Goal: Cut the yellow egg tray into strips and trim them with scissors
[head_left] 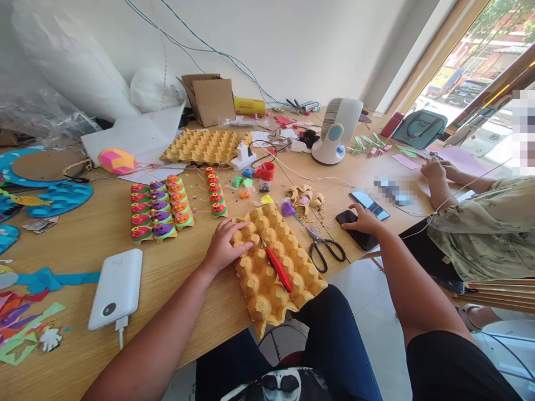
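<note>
My left hand (228, 245) lies over the left edge of a yellow-brown pulp egg tray (261, 281), thumb and forefinger around one of its cups. The tray juts over the table's front edge above my lap. A red-handled craft knife (278, 267) rests on it, blade pointing away from me. To the right, my right hand (365, 219) grips the left end of a black smartphone (363, 235), fingers curled at its edge. Another phone (378, 207) with a bright screen lies just behind it. Black-handled scissors (324, 248) lie between tray and phone.
Painted egg-cup strips (159, 209) stand left of the tray. Cut pulp pieces (307, 197), a red cup (266, 170) and a white fan (337, 131) are farther back. A white power bank (117, 289) lies left. Another person's hands (437, 170) are at right.
</note>
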`<state>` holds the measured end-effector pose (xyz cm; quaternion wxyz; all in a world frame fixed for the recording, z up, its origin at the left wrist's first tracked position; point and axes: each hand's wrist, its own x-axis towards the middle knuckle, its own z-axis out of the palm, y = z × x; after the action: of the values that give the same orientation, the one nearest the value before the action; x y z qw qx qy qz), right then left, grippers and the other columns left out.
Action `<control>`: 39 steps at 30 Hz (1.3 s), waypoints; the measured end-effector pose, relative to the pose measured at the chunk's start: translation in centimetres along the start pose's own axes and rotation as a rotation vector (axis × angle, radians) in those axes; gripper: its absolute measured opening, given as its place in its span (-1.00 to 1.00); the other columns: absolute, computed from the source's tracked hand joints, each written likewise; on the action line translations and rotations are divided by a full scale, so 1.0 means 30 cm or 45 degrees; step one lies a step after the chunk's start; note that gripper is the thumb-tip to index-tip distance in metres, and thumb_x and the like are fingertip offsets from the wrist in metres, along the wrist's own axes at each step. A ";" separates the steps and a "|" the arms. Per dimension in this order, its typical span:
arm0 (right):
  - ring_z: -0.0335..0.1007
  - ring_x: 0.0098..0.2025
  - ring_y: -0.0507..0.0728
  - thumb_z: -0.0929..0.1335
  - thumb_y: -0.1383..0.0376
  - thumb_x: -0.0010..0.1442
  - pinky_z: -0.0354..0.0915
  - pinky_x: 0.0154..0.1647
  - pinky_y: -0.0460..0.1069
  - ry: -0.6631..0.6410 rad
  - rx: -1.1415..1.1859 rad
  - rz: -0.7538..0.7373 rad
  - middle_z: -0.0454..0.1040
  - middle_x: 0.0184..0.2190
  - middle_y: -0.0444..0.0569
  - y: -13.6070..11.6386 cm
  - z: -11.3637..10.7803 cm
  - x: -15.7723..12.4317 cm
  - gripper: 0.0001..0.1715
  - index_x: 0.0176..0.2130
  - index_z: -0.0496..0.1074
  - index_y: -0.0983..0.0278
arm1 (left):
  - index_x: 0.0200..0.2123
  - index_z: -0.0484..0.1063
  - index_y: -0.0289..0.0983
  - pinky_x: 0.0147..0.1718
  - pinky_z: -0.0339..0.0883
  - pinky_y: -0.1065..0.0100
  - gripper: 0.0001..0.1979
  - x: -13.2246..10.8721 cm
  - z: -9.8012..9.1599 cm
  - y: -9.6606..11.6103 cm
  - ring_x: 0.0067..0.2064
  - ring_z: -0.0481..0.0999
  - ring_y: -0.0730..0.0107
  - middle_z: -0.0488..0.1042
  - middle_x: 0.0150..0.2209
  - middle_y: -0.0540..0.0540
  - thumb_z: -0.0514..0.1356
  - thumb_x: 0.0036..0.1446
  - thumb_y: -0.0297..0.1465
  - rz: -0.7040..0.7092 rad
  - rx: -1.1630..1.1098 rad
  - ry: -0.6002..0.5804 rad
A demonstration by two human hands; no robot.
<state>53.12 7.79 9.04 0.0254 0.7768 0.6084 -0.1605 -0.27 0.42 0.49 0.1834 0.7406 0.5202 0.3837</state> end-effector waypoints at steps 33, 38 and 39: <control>0.34 0.48 0.73 0.58 -0.23 0.22 0.38 0.37 0.50 0.109 -0.135 0.028 0.39 0.45 0.39 -0.044 0.014 -0.056 0.13 0.54 0.25 0.05 | 0.31 0.67 -0.08 0.55 0.32 -0.25 -0.43 -0.005 0.007 -0.015 0.48 0.47 -0.25 0.69 0.26 -0.20 0.48 0.26 -0.16 0.034 -0.005 0.020; 0.33 0.49 0.74 0.59 -0.25 0.21 0.37 0.38 0.50 0.103 -0.128 0.029 0.39 0.45 0.38 -0.047 0.010 -0.058 0.13 0.53 0.26 0.03 | 0.32 0.67 -0.08 0.55 0.32 -0.26 -0.43 -0.004 0.006 -0.019 0.49 0.46 -0.26 0.68 0.28 -0.21 0.49 0.26 -0.17 0.034 0.010 0.011; 0.33 0.49 0.74 0.59 -0.24 0.21 0.37 0.39 0.50 0.098 -0.129 0.029 0.39 0.46 0.37 -0.048 0.009 -0.059 0.13 0.54 0.26 0.03 | 0.32 0.67 -0.09 0.55 0.33 -0.26 -0.43 -0.004 0.006 -0.020 0.49 0.47 -0.27 0.68 0.28 -0.21 0.49 0.26 -0.17 0.039 0.010 0.013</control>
<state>51.32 6.44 9.50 0.0429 0.7871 0.6072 -0.0992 -0.52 0.57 -0.07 0.1719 0.7473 0.5111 0.3883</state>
